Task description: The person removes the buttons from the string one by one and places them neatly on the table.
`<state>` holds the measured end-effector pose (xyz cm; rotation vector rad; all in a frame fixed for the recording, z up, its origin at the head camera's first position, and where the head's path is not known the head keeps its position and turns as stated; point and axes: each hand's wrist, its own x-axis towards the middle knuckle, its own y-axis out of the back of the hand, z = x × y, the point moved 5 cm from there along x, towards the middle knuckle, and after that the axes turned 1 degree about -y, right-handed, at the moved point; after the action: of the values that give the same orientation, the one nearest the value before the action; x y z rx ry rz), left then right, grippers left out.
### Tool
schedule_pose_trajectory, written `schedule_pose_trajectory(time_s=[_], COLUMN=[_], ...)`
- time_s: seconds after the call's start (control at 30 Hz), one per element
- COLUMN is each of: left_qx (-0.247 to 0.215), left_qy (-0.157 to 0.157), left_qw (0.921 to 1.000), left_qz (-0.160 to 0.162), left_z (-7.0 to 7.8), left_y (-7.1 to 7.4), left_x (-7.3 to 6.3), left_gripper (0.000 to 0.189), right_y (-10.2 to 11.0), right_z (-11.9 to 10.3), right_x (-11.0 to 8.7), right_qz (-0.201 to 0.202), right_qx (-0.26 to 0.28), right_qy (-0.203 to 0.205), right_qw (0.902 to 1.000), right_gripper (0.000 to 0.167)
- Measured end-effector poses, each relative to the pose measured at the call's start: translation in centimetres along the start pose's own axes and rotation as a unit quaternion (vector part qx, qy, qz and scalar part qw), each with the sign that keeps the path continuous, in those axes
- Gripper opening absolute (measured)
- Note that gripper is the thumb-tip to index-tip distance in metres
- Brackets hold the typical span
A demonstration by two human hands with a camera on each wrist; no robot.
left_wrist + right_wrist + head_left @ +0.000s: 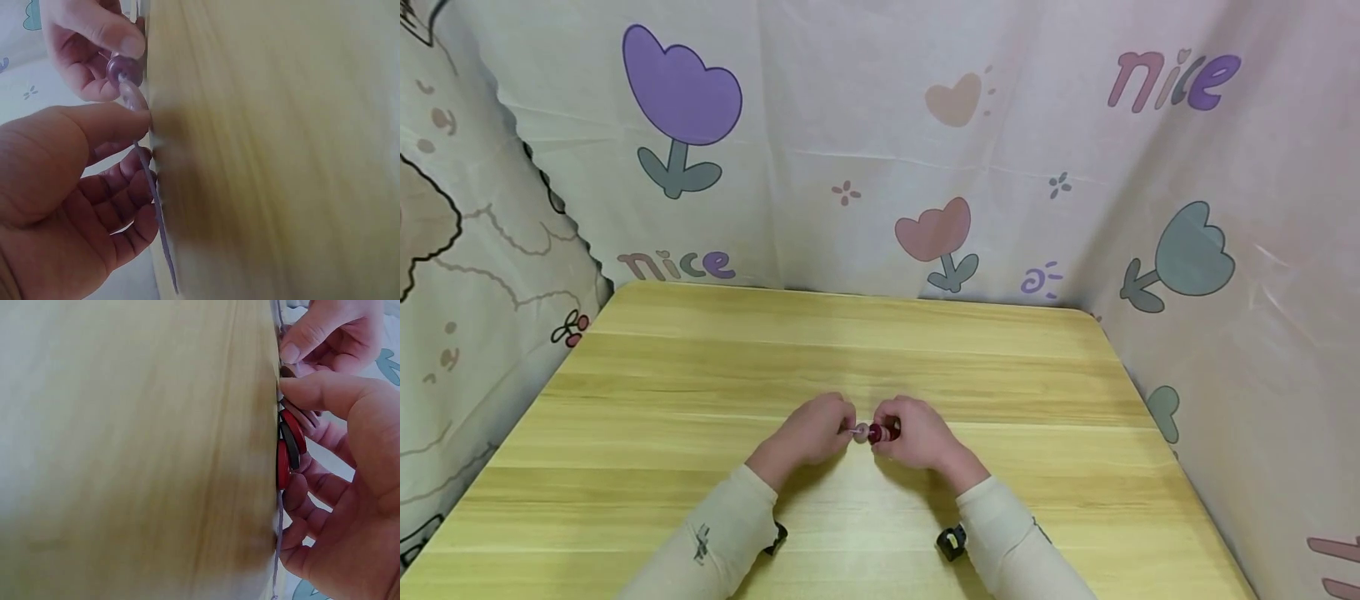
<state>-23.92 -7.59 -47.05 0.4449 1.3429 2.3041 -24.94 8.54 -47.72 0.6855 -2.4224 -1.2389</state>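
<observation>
Above the middle of the table, my left hand (811,432) pinches a thin purple-grey cord (164,240) between thumb and fingers. The cord's tail hangs down past the left fingers in the left wrist view. Between the hands a pale round disc (861,433) sits on the cord, close to the left thumb tip. My right hand (919,435) holds a row of flat, button-like discs strung on the same cord. A dark red disc (875,433) faces the left hand. Red discs (284,464), a blackish one (289,445) and pinkish ones show under the right fingers; their exact number is partly hidden.
A light wood-grain table (700,350) spreads around both hands. Patterned cloth (820,100) hangs behind it and along both sides. Black wrist-camera mounts (952,542) stick out beneath the cream sleeves (715,533).
</observation>
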Motion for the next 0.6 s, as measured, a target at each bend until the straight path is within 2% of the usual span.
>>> schedule_pose_trajectory(time_s=[0.2, 0.4, 0.5, 0.6], left_qx=[-0.013, -0.069, -0.095, -0.116], left_qy=[-0.005, -0.002, 0.004, 0.009], left_qw=[0.9999, 0.9971, 0.9947, 0.9923], left_qz=[0.010, 0.032, 0.040, 0.042], left_z=[-0.10, -0.42, -0.37, -0.28], left_y=[-0.21, -0.26, -0.20, -0.15], left_x=[-0.02, 0.02, -0.07, -0.19], left_gripper=[0.020, 0.025, 0.024, 0.021], right_y=[0.02, 0.07, -0.05, -0.30], right_z=[-0.14, -0.26, -0.18, 0.01], right_x=[-0.12, -0.24, -0.21, -0.13], right_qz=[0.009, 0.025, 0.036, 0.043], right_qx=[0.007, 0.019, 0.052, 0.108], right_qy=[0.010, 0.028, 0.043, 0.039], right_qw=[0.9999, 0.9991, 0.9971, 0.9924], right_gripper=[0.011, 0.007, 0.009, 0.009])
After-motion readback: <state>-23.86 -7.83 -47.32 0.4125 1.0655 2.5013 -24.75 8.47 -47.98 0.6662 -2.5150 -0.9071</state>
